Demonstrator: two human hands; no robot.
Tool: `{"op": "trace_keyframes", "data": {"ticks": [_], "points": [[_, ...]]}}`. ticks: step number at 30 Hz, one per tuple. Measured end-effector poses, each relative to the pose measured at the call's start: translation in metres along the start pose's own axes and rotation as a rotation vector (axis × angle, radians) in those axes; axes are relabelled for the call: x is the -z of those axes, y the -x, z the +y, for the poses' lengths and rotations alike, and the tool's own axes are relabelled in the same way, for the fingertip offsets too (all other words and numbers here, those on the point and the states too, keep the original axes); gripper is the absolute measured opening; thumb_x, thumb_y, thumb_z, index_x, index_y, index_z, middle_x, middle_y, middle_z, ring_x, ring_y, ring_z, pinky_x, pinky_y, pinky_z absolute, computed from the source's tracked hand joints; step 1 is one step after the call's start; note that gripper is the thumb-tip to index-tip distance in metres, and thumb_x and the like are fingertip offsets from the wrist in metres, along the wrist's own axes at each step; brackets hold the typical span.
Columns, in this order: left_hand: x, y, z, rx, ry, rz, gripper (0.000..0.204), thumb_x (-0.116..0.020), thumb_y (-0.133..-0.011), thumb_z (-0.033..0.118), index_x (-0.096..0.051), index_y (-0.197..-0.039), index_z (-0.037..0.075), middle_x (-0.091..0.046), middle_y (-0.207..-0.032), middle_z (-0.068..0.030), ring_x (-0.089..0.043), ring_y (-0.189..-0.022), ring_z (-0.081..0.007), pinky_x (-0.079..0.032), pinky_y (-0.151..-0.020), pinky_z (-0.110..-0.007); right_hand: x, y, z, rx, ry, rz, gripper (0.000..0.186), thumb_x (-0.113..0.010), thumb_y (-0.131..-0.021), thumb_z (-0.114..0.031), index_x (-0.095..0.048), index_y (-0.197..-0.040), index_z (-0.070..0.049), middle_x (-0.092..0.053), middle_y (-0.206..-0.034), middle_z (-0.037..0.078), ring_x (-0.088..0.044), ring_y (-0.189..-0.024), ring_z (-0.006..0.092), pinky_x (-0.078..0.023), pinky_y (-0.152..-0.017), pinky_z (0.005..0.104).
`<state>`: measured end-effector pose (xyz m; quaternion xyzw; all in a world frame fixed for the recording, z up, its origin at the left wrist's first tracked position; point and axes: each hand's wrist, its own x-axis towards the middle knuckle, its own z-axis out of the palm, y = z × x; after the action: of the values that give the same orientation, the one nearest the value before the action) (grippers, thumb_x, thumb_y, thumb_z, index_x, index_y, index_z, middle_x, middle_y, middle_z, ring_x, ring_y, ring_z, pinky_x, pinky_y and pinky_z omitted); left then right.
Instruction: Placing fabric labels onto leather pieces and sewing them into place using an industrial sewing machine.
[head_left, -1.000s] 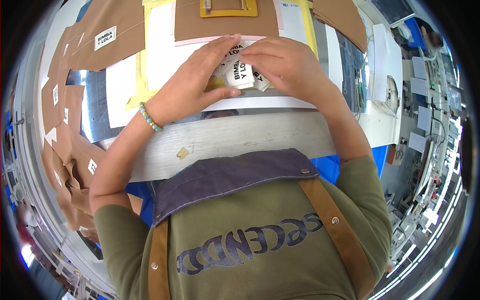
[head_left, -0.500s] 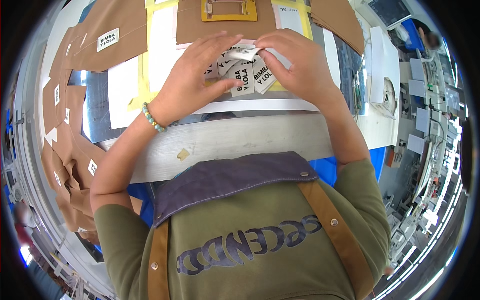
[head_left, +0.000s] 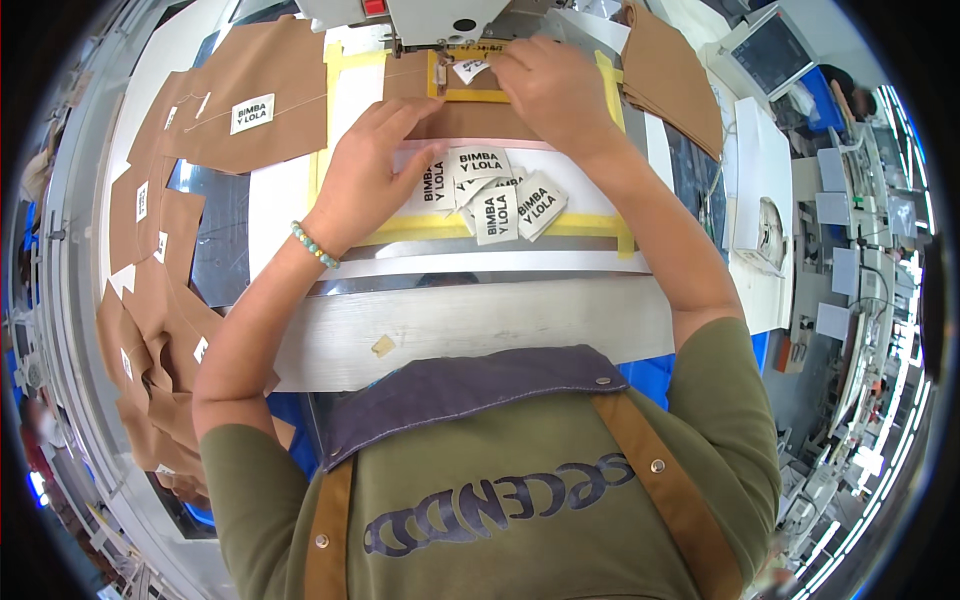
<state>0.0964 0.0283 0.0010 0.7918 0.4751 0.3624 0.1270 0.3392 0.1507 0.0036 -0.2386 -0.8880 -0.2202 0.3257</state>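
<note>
My right hand (head_left: 555,95) pinches a white fabric label (head_left: 470,70) at its right side, over the opening of a yellow rectangular frame (head_left: 476,96). That frame lies on a brown fabric piece (head_left: 475,122). With fingers stretched out and thumb apart, my left hand (head_left: 368,165) rests at the frame's lower left corner, fingertips on the brown fabric or just above it. Its thumb is close to a loose pile of white labels with black print (head_left: 497,215) on the white board in front of me. The far ends of my right fingers are partly hidden.
A sewing machine head (head_left: 430,22) stands right behind the yellow frame. Brown pieces bearing white labels (head_left: 250,75) spread along the left. Stacked brown fabric (head_left: 675,80) lies at the back right, near a screen (head_left: 768,52). Yellow tape (head_left: 400,232) edges the board.
My right hand has moved away from me, carrying a label from above the pile to the yellow frame. My left hand has left the pile for the frame's corner. The machine head has come into view.
</note>
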Motion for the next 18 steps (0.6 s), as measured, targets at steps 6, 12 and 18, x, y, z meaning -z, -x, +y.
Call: {"op": "trace_keyframes", "data": {"ticks": [6, 12, 18], "points": [[0.001, -0.013, -0.008, -0.116, -0.127, -0.077, 0.051, -0.075, -0.096, 0.011, -0.065, -0.146, 0.005, -0.067, -0.147, -0.0133, -0.06, -0.137, -0.0363, -0.051, -0.114, -0.045, -0.016, 0.004, -0.007, 0.117, 0.054, -0.077, 0.006, -0.073, -0.076, -0.013, -0.074, -0.081, -0.01, -0.067, -0.091, 0.001, -0.066, -0.1, 0.0198, -0.056, -0.076, 0.0335], [-0.024, -0.026, -0.019, -0.14, -0.328, -0.149, 0.058, -0.073, -0.101, 0.026, -0.059, -0.153, 0.005, -0.058, -0.159, -0.0128, -0.045, -0.152, -0.0415, -0.042, -0.123, -0.049, -0.016, 0.01, -0.007, 0.035, -0.076, -0.178, 0.017, -0.075, -0.085, -0.012, -0.078, -0.101, -0.007, -0.072, -0.108, 0.003, -0.068, -0.108, 0.0234, -0.059, -0.084, 0.0371], [-0.026, -0.028, -0.031, -0.114, -0.381, -0.2, 0.059, -0.07, -0.105, 0.035, -0.058, -0.155, 0.006, -0.056, -0.162, -0.0113, -0.042, -0.155, -0.0386, -0.038, -0.126, -0.049, 0.009, 0.025, 0.0, -0.088, -0.202, -0.244, 0.025, -0.078, -0.094, -0.016, -0.078, -0.116, -0.004, -0.074, -0.13, 0.007, -0.067, -0.122, 0.0257, -0.06, -0.094, 0.04]]}}
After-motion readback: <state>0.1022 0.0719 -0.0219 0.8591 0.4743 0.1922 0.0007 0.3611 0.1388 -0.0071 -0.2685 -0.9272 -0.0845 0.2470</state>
